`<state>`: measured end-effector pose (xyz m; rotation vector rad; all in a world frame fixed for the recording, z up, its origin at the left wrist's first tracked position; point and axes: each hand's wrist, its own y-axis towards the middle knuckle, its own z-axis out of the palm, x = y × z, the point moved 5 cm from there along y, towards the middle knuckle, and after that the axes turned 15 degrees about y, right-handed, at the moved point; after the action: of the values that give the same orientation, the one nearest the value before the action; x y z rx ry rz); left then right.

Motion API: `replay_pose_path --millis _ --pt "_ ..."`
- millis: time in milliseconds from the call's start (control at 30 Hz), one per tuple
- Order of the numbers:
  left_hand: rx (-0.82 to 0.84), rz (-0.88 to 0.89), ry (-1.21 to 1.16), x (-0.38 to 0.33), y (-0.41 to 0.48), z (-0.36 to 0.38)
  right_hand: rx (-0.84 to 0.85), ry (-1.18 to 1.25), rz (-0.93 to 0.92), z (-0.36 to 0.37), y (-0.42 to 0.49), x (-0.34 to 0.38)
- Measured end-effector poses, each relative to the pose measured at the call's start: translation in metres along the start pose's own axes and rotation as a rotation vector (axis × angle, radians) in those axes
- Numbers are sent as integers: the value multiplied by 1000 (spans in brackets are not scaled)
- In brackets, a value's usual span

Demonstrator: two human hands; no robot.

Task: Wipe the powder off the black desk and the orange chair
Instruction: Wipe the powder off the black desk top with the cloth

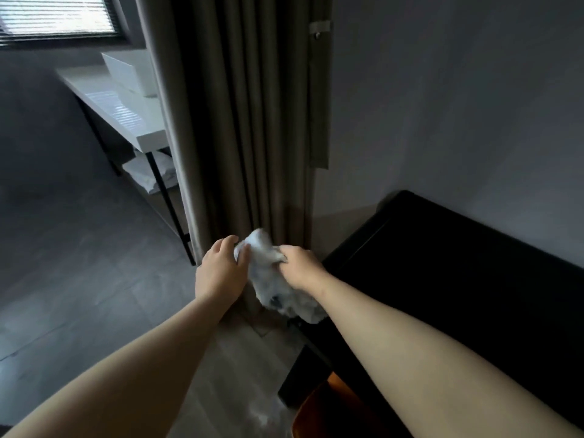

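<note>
A crumpled white cloth (pixel 271 279) hangs in the air between both hands, just left of the black desk (pixel 458 279). My left hand (pixel 221 270) holds its upper left part with curled fingers. My right hand (pixel 300 267) grips its upper right part, and the rest of the cloth droops below that hand. The desk top looks dark and I see no powder on it. Part of the orange chair (pixel 328 409) shows at the bottom, under my right forearm. A pale powdery smear (pixel 262 412) lies on the floor beside the chair.
A long grey-brown curtain (pixel 246 121) hangs straight ahead, against a grey wall (pixel 458 105). A white shelf unit (pixel 126 112) on black legs stands at the left, with folded white items on its lower shelf. Grey tiled floor (pixel 79 263) spreads to the left.
</note>
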<state>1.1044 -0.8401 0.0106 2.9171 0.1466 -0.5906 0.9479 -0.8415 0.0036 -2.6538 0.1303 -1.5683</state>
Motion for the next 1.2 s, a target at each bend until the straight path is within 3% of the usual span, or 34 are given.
replay_pose_path --millis 133,233,333,400,500,567,667,733,800,900,967,1000,1067,1100,1200 --pt "85 5 -106 -7 -2 12 -67 278 68 -3 0 -5" --pt "158 -6 -280 -14 -2 20 -14 745 177 -6 -4 -8" --pt "316 -122 -634 -24 1 31 -55 1149 265 -24 -6 -15" --pt "483 -199 -805 -38 -4 41 -164 978 249 -44 -8 -28" --pt "498 -262 -809 -55 -8 55 -369 477 127 -75 -18 -40" --pt "465 -307 -812 -70 -12 63 -274 560 79 -80 -26 -40" --pt "469 -328 -870 -96 -18 67 69 656 182 -68 -43 -44" --pt "641 -346 -997 -120 -27 74 41 681 153 -78 -56 -59" --pt "857 -348 -1086 -140 -39 86 -187 606 80 -105 -70 -79" --pt "804 -185 -803 -149 -46 108 -663 220 67 -170 -96 -113" --pt "662 -27 -436 -143 -47 119 -840 83 247 -201 -116 -151" --pt "605 47 -283 -140 -47 124 -842 78 409 -209 -125 -173" --pt "533 169 -97 -134 -47 134 -688 -41 697 -203 -138 -207" --pt "506 202 -64 -131 -46 136 -607 -131 719 -195 -138 -214" --pt "410 205 -35 -123 -38 135 -465 -206 536 -150 -119 -200"
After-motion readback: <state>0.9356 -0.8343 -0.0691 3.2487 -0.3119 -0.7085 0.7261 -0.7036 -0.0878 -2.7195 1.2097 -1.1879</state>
